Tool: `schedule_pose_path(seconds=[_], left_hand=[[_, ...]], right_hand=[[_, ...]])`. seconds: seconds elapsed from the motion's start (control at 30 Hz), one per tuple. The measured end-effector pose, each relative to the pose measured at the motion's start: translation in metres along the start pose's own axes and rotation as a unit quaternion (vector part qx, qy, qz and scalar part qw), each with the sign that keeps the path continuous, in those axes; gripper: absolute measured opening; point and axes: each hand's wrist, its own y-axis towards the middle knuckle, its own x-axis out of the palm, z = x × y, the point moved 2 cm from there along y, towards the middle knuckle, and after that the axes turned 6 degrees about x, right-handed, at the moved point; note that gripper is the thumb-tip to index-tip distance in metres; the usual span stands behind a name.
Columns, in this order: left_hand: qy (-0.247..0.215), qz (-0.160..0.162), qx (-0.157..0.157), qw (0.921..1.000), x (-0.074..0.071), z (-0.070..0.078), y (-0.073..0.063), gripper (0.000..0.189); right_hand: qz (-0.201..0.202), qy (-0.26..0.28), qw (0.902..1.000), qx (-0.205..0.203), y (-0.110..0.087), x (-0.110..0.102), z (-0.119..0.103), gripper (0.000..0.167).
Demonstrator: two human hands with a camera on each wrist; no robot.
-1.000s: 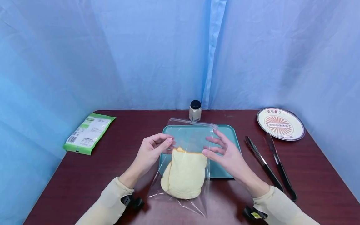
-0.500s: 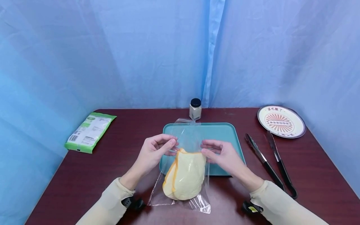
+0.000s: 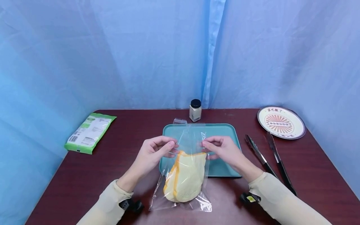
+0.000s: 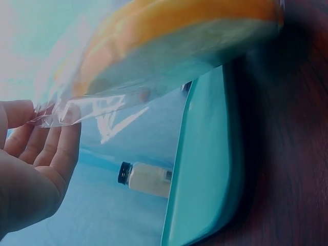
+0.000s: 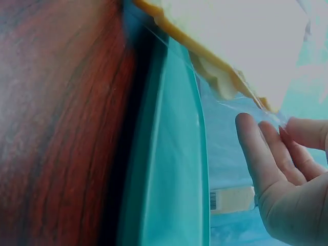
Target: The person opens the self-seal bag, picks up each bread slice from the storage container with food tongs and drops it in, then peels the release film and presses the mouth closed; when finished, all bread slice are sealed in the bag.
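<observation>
Slices of bread [image 3: 189, 178] with orange-brown crusts stand inside a clear plastic bag [image 3: 160, 197], held up in front of the teal tray [image 3: 225, 165]. My left hand [image 3: 154, 153] pinches the bag's left side between thumb and fingers, just above the bread. On the opposite side my right hand [image 3: 223, 151] pinches the film at about the same height. In the left wrist view, film gathers at the thumb and fingertips of the left hand [image 4: 41, 159]. The right wrist view has the right hand [image 5: 287, 179] close under a corner of the bread [image 5: 225, 41].
Behind the tray stands a small jar [image 3: 195, 111] with a black lid. A green-and-white packet [image 3: 90, 133] lies at the table's left. To the right are tongs [image 3: 277, 156] with black handles and a patterned plate [image 3: 281, 122]. Blue curtains [image 3: 140, 56] enclose the table.
My right hand's spread fingers have drawn in to a pinch on the film. The bag's upper part has narrowed, and the bread has turned so its left crust shows.
</observation>
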Motion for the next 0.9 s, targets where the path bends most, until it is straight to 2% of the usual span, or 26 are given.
schedule_pose_path(seconds=[0.23,0.43,0.57,0.77,0.9], left_hand=[[-0.01,0.023,-0.018,0.9995,-0.012,0.002,-0.003,0.025],[-0.009,0.038,-0.065,0.9971,-0.02,0.002,-0.005,0.028],[-0.008,0.039,-0.081,0.996,-0.021,0.002,-0.004,0.032],[-0.027,0.021,-0.086,0.9957,-0.019,0.002,-0.003,0.035],[-0.028,0.022,-0.075,0.9966,-0.017,0.005,-0.001,0.035]], right_hand=[[-0.024,0.068,0.9973,-0.019,-0.007,-0.011,-0.004,0.029],[-0.044,0.063,0.9957,-0.052,-0.022,-0.028,-0.013,0.027],[-0.046,0.056,0.9946,-0.075,-0.033,-0.039,-0.02,0.027],[-0.061,0.038,0.9928,-0.095,-0.045,-0.051,-0.026,0.026],[-0.067,0.046,0.9908,-0.108,-0.05,-0.055,-0.028,0.025]])
